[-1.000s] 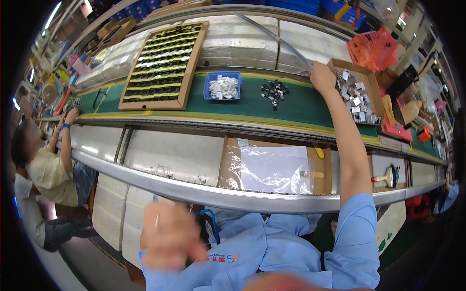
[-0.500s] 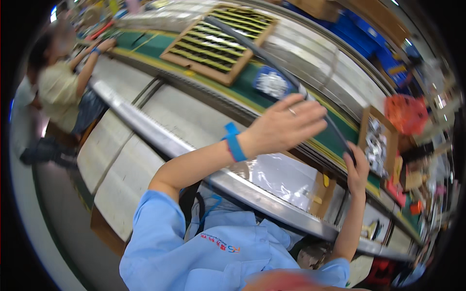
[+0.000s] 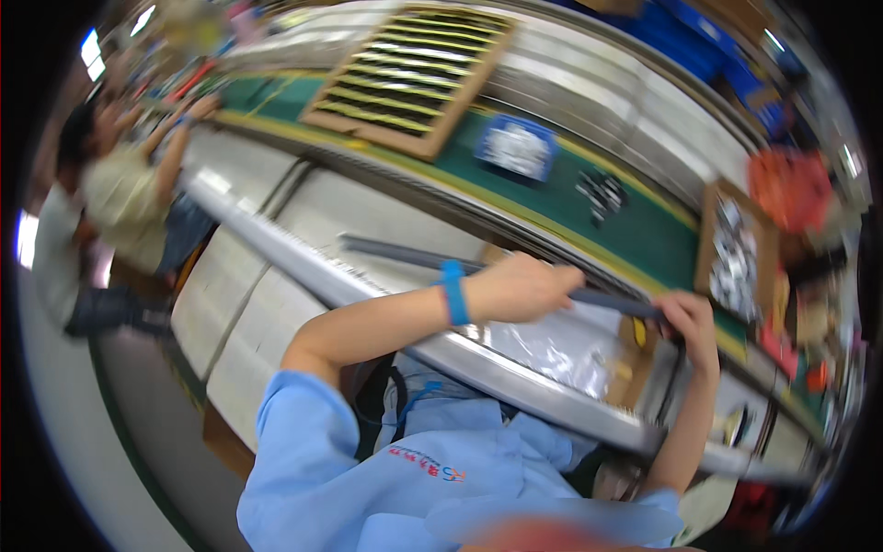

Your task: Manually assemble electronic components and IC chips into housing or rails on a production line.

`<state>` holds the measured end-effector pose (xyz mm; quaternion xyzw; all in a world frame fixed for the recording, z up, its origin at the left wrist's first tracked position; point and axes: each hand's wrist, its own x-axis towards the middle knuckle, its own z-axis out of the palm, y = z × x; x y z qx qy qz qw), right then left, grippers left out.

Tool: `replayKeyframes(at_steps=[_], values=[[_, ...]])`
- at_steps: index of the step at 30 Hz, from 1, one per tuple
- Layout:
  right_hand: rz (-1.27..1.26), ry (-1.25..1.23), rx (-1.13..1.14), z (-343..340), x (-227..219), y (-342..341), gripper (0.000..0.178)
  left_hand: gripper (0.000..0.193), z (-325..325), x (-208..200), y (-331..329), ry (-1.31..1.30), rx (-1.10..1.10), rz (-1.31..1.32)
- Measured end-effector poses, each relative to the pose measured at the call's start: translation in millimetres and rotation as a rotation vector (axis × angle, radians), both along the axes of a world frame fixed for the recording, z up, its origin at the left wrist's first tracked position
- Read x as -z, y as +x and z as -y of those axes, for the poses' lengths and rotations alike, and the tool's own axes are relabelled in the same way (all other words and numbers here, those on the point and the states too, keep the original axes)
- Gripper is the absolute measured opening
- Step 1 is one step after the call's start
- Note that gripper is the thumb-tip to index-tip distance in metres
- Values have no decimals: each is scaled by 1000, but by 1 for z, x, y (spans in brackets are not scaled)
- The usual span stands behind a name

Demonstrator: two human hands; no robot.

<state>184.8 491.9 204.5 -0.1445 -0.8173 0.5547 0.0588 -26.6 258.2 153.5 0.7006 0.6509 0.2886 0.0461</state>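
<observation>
Gripping the grey bar, we hold its long axis left-to-right above the desk, our left hand curled round it, our right hand (somewhat blurred) closed nearer its right end.

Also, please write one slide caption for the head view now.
Left hand and right hand grip a long grey rod near the green conveyor belt.

This is a factory: a long green counter runs across, with a tray, a blue tub of white bits and a box of shiny bits, and other people are by its left end
</observation>
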Motion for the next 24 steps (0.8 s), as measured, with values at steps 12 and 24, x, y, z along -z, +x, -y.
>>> replayKeyframes(at_steps=[12,24], values=[[-282,-152,428,-10,5,12,20,31,3,-28,-29,-204,-155,306],[-253,-122,345,-12,-5,16,20,29,20,-38,-32,124,-242,121]])
